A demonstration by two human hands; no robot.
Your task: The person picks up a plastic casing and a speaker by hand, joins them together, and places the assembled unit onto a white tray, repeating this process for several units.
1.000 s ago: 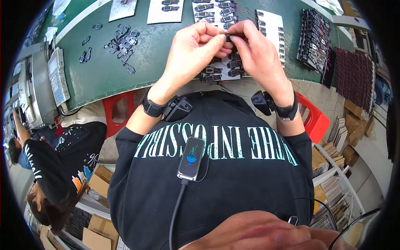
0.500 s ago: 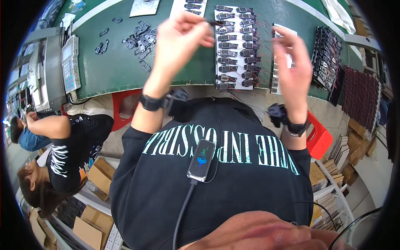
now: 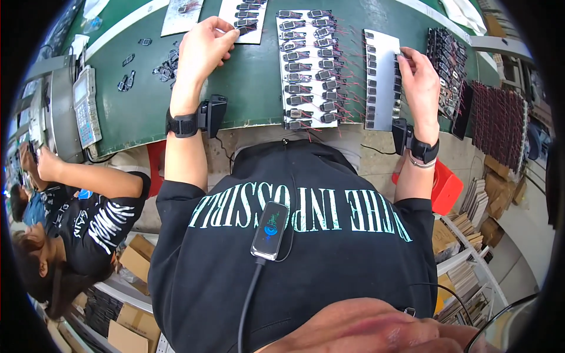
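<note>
My left hand (image 3: pixel 203 53) is closed, thumb and fingers pinched on a small black module (image 3: pixel 245 28) at the edge of a white board (image 3: pixel 255 36) bearing similar modules. To the right, my right hand (image 3: pixel 421 79) has its thumb and fingertips together at the right edge of a narrow pale board (image 3: pixel 381 76), which carries columns of small black rectangular pieces; what the fingertips grip is hidden. Between the hands lies a larger white board (image 3: pixel 312 97) with two columns of black modules (image 3: pixel 297 67) trailing thin red wires.
Loose black modules (image 3: pixel 166 69) lie left of my left arm. A grey keypad device (image 3: pixel 87 109) stands at the bench's left end. Packed black parts (image 3: pixel 447 70) and rows of red-wired pieces (image 3: pixel 500 126) fill the right. Another person (image 3: pixel 88 200) sits at left; a red stool (image 3: pixel 447 188) is at right.
My left hand has moved left, from the large board's top to the board beside it. My right hand, held open over the narrow board before, now pinches at its edge. The view has shifted slightly.
</note>
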